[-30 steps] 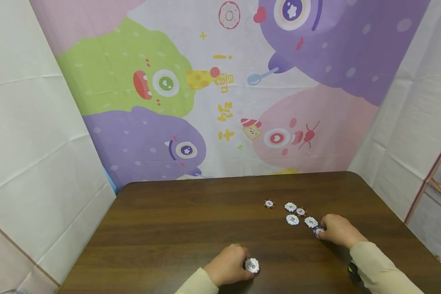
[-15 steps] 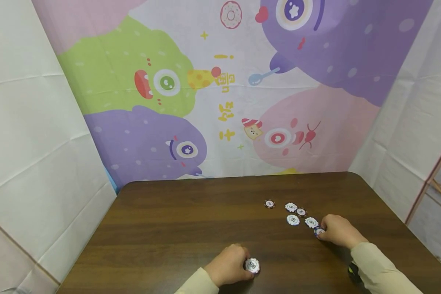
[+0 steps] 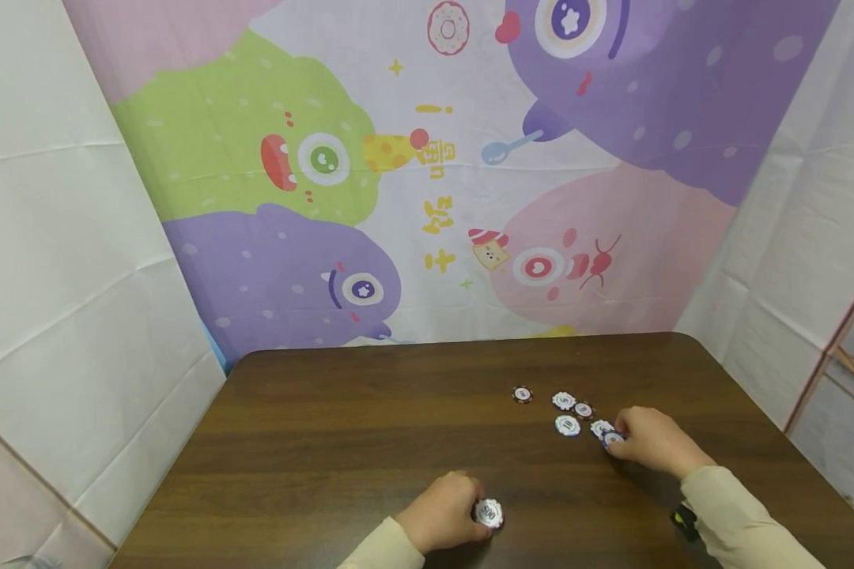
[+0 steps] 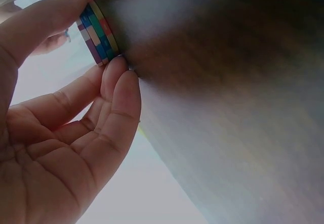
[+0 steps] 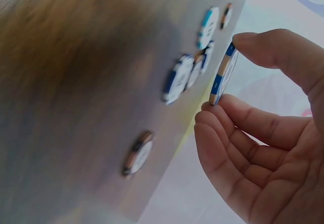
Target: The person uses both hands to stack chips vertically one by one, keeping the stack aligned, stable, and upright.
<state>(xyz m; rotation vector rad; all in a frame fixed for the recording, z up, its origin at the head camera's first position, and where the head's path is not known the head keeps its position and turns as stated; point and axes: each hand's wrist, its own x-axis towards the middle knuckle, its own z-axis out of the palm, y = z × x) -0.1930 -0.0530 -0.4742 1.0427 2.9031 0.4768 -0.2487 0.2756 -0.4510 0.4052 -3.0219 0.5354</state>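
My left hand (image 3: 444, 512) grips a short stack of poker chips (image 3: 489, 514) at the near middle of the table, the top one white and marked 500. In the left wrist view the stack's edges (image 4: 98, 32) show several colours between thumb and fingertips. Farther right, my right hand (image 3: 658, 442) pinches a blue-and-tan poker chip (image 5: 224, 75) by its edge, thumb on one side and fingers on the other. In the head view this chip overlaps a white chip marked 5 (image 3: 600, 428); the right wrist view shows it raised off the table.
More poker chips lie flat beyond the right hand: a white one marked 10 (image 3: 567, 426), another white one marked 5 (image 3: 563, 401), a dark-edged one (image 3: 584, 410) touching it, and a separate dark-edged one (image 3: 523, 394). The brown wooden table (image 3: 313, 427) reaches a cartoon-printed cloth (image 3: 434, 300).
My right hand has moved slightly up and left in the head view, lifting the blue-and-tan chip from beside the white 5 chip to over it. The left hand and its stack stay put.
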